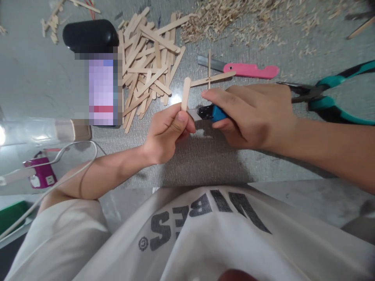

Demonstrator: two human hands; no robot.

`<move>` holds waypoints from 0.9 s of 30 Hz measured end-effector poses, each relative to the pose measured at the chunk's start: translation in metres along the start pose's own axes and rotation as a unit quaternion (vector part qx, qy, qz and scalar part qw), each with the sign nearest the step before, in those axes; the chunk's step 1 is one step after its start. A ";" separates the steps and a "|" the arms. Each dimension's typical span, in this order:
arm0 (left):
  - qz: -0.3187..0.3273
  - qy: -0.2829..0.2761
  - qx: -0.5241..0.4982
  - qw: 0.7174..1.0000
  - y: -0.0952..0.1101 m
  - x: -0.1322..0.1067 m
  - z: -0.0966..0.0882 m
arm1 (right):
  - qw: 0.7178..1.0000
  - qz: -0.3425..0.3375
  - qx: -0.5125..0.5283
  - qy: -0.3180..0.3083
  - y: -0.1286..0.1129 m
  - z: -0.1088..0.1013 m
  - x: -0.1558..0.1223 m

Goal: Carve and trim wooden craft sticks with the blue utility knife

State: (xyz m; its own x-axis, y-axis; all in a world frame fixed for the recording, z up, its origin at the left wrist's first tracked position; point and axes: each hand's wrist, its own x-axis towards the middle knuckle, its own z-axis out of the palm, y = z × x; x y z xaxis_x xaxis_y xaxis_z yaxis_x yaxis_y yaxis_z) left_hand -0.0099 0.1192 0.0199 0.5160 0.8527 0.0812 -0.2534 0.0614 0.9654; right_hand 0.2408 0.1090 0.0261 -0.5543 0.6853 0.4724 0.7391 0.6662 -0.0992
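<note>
Pinched upright between the thumb and fingers of my left hand (168, 134) is a wooden craft stick (185, 93). My right hand (249, 113) grips a blue and black utility knife (218, 113). Its blade (197, 114) points left and meets the stick close to my left fingertips; the exact contact is hidden. Just beyond my right hand, two craft sticks lie crossed (209, 79). Partly under the upright one of these is the blade of a pink folding saw or knife (250, 70).
A heap of craft sticks (149, 62) lies at the back, with wood shavings (222, 19) to its right. Teal-handled pliers (325, 93) rest at far right. A black case (90, 36), a blurred phone (101, 91), a purple adapter (41, 173) and a white cable (88, 164) are on the left.
</note>
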 end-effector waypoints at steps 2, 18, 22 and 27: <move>-0.010 0.003 0.006 1.000 0.001 0.001 0.001 | 1.000 -0.012 -0.009 0.015 0.001 0.000 0.001; -0.011 -0.023 0.011 1.000 0.001 0.000 -0.001 | 0.999 0.037 -0.035 -0.010 -0.012 -0.001 0.001; -0.009 -0.019 0.020 1.000 0.000 0.000 -0.001 | 0.999 0.019 -0.010 0.037 -0.009 0.000 0.001; 0.033 -0.028 -0.008 0.999 0.003 0.000 0.000 | 0.999 -0.015 0.000 0.045 -0.002 0.000 0.001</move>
State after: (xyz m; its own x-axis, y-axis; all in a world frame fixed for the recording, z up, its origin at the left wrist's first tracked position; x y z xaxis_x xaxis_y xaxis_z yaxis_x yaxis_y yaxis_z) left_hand -0.0104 0.1190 0.0227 0.5430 0.8247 0.1581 -0.3016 0.0158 0.9533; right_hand 0.2385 0.1081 0.0266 -0.5399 0.6353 0.5522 0.7225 0.6864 -0.0833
